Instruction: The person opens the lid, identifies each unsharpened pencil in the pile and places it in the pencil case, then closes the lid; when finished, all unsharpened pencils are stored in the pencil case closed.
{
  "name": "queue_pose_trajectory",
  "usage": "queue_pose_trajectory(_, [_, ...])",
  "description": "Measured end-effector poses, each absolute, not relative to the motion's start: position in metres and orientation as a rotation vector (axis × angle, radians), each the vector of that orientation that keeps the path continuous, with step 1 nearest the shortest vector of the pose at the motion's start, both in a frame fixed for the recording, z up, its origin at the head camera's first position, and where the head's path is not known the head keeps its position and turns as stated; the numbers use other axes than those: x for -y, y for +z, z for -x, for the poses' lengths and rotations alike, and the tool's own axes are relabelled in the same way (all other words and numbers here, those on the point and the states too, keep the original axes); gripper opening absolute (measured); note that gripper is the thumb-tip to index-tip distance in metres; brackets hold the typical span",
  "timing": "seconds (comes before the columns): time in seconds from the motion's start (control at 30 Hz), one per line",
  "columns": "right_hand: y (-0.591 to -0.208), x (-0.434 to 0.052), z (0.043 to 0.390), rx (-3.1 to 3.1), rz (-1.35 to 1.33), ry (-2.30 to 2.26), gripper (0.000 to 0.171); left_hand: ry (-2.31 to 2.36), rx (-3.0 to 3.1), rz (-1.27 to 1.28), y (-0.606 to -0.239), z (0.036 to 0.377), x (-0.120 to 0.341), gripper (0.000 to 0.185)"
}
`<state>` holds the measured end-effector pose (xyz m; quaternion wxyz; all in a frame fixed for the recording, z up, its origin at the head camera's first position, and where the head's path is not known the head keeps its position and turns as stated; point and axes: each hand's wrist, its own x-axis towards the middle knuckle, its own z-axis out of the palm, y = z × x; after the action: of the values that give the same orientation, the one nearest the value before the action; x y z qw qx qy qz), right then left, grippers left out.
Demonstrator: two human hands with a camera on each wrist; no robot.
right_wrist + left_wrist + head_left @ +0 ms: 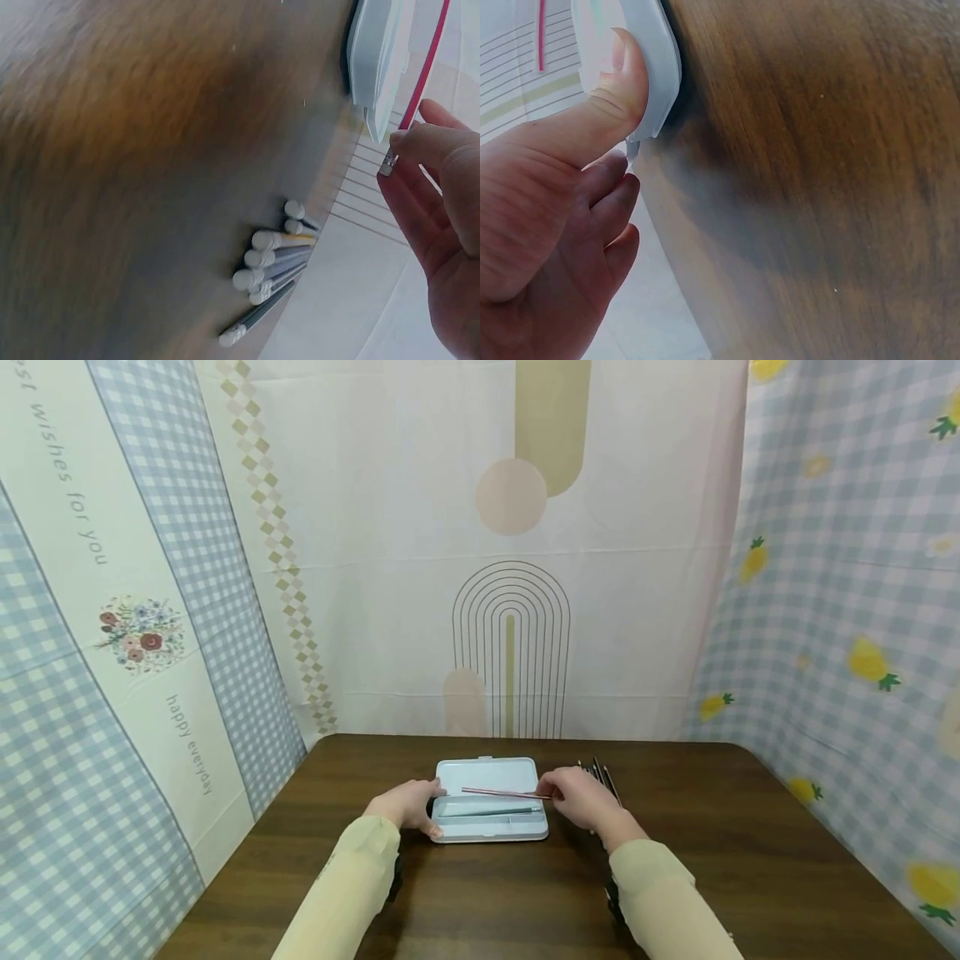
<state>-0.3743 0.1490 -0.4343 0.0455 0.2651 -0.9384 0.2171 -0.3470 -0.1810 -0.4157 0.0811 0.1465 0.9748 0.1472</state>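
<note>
an open white pencil case [487,806] lay on the dark wooden table [712,860], near its far edge, with 1 teal pencil [491,812] lying in its tray. the left hand [408,806] gripped the case's left end, the thumb [619,86] pressed on the rim and the other fingers curled beneath. the right hand [585,797] pinched a red pencil [504,792] by its eraser end, holding it level over the case. a bunch of grey pencils [270,281] lay on the table just right of the case, behind the right hand.
</note>
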Motion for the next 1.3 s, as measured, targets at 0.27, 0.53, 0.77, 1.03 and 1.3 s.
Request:
queue_pose_trajectory(0.27, [-0.437,-0.134,0.376,2.844,-0.867,0.636,0.024,0.428,-2.9,-0.421,-0.417,0.349,0.182,0.08])
queue_pose_trajectory(0.53, [-0.442,-0.124,0.379,2.854,-0.838,0.617,0.027,0.431,-2.896,-0.416,-0.419,0.352,0.183,0.08])
queue_pose_trajectory(0.77, [-0.442,-0.116,0.381,2.863,-0.843,0.616,0.025,0.428,-2.9,-0.424,-0.421,0.354,0.184,0.08])
queue_pose_trajectory(1.03, [-0.444,-0.109,0.385,2.888,-0.849,0.595,0.027,0.421,-2.896,-0.44,-0.423,0.354,0.183,0.08])
queue_pose_trajectory(1.3, [-0.442,-0.102,0.384,2.878,-0.881,0.588,0.027,0.398,-2.907,-0.438,-0.418,0.352,0.182,0.079])
